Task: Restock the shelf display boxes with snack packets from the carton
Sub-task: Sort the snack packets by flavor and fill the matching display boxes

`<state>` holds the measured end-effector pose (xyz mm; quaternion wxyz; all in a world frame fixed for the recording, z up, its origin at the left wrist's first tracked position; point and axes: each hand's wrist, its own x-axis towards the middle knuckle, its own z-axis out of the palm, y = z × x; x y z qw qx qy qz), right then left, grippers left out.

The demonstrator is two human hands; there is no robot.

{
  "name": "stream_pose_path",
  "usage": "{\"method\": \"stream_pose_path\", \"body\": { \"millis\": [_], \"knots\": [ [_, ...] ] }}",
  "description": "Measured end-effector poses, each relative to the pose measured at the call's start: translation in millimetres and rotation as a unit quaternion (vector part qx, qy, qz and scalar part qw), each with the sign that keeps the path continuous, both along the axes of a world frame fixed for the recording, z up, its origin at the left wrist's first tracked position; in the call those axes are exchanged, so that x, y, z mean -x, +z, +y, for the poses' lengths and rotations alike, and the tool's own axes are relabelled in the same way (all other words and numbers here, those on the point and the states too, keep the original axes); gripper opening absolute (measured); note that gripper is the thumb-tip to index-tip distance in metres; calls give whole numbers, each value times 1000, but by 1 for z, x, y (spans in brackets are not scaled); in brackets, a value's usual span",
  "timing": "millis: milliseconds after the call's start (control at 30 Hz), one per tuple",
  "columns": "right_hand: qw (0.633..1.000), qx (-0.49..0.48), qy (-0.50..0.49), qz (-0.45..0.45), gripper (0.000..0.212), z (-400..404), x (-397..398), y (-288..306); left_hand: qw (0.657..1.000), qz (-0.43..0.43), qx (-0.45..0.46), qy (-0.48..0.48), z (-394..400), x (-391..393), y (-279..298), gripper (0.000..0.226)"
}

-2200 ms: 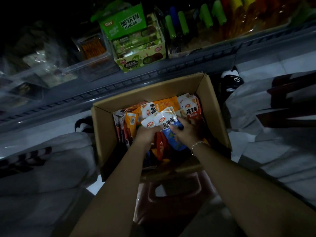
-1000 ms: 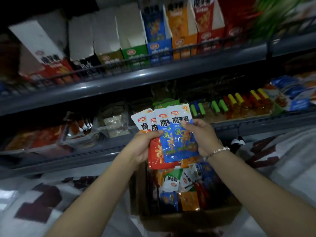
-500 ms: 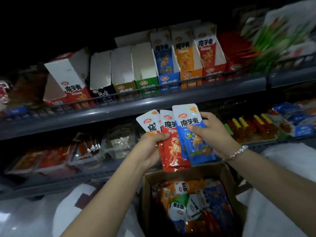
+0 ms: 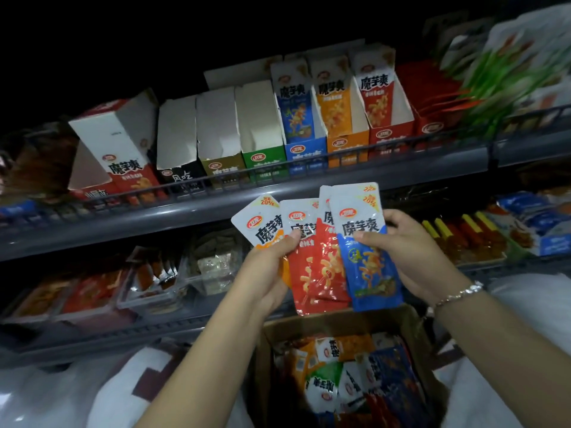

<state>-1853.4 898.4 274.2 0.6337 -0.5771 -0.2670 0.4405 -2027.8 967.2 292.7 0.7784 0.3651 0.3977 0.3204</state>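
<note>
Currently fanning packets for sorting by colour: left hand (image 4: 265,273) pinching the orange packet (image 4: 262,230) and red packets (image 4: 315,273), right hand (image 4: 411,254) gripping the blue packet (image 4: 367,267). Held between carton (image 4: 411,322) below and display boxes (image 4: 306,149) above, presumably to match each to its box.

L hand (image 4: 268,270) & R hand (image 4: 411,257) grip fanned snack packets (image 4: 321,264); carton (image 4: 414,332) below
</note>
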Motion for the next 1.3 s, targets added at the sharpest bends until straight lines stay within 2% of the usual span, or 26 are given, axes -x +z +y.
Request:
{"method": "stream_pose_path", "body": {
  "millis": [200, 300, 400, 567, 700, 900, 1067, 1300],
  "knots": [
    [999, -4, 46, 26, 34, -4, -13, 9, 1000, -2, 4, 12, 4, 2, 1, 8],
    [998, 5, 67, 19, 31, -7, -5, 5, 1000, 7, 8, 0, -1, -1, 2, 19],
    [996, 12, 82, 18, 33, -8, 3, 1, 1000, 20, 4, -11, -7, -5, 1, 15],
    [998, 15, 57, 11, 33, -6, 5, 1, 1000, 3, -15, -11, -6, -8, 3, 26],
    [999, 3, 23, 27, 32, -4, -1, 5, 997, -1, -6, -74, -2, -4, 8, 18],
    [997, -35, 39, 50, 34, -2, -5, 14, 990, 11, -13, -141, 1, -1, 11, 14],
    [996, -70, 29, 54, 32, 6, 4, 22, 979, -6, -76, -189, 0, -6, 13, 40],
    [991, -117, -20, 63, 27, 28, 18, 36, 977, 34, -177, -114, 16, -9, 18, 53]
  ]
}}
